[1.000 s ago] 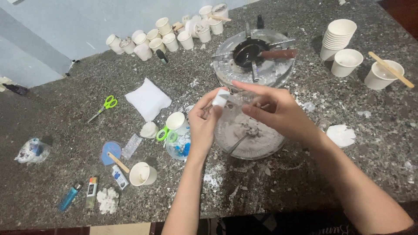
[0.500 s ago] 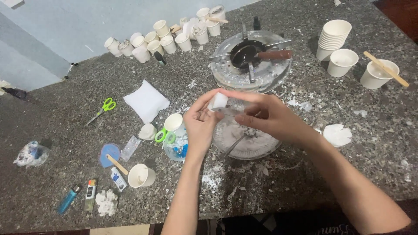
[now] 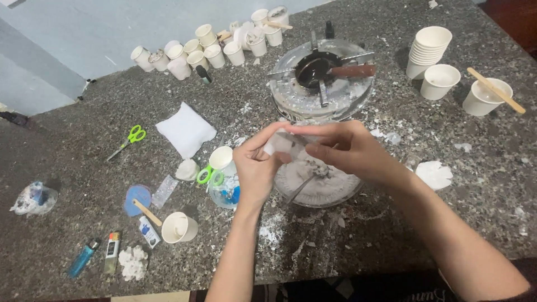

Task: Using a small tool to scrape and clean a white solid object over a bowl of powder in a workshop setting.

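Observation:
Both hands meet over a glass bowl (image 3: 347, 193) of white flaky material with a metal spoon (image 3: 299, 189) leaning in it. My left hand (image 3: 256, 168) pinches a small white chunk (image 3: 275, 143) at its left side. My right hand (image 3: 347, 150) grips the same chunk from the right, fingers curled over it. Most of the chunk is hidden by the fingers.
Behind the bowl stands a round glass stove (image 3: 321, 84) with a small dark pan (image 3: 313, 68). Paper cups: a stack (image 3: 428, 50), two loose ones (image 3: 439, 81), a row (image 3: 201, 50) at the back. Green scissors (image 3: 130, 138), white pouch (image 3: 185, 130), lighters (image 3: 84, 257) lie left.
Both hands have drifted slightly lower and left over the bowl, still working the white chunk between the fingers. Nothing else has moved.

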